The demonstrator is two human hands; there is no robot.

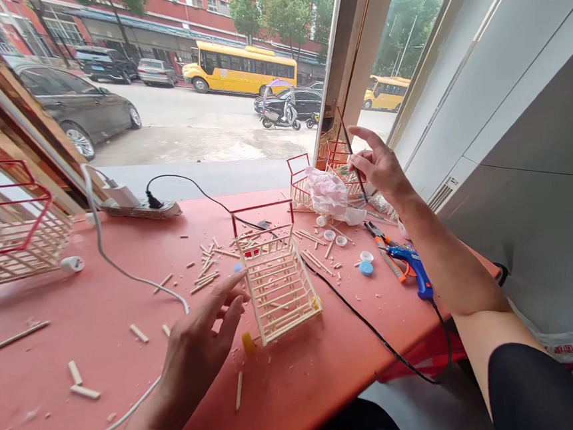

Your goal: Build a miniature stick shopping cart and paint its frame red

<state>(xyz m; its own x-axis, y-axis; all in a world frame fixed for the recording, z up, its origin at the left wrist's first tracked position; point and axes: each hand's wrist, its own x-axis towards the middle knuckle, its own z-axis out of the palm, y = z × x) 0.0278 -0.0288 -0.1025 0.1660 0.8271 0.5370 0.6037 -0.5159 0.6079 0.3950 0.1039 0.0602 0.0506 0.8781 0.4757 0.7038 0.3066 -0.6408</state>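
Observation:
A small cart built of pale wooden sticks (278,279) with a red handle frame stands on the orange-red table (100,325). My left hand (204,336) is beside its left edge, fingers stretched out and touching or almost touching the frame. My right hand (379,163) is raised at the far right near the window, pinching a thin dark red stick (351,149) that stands upright. Below it lie finished stick baskets (336,160) and a crumpled plastic bag (329,192).
A blue glue gun (411,267) with a black cord lies right of the cart, by orange-handled pliers (384,250) and bottle caps (366,267). Loose stick pieces litter the table. A power strip (140,208) sits at the back, another stick basket (12,239) at far left. Window ahead.

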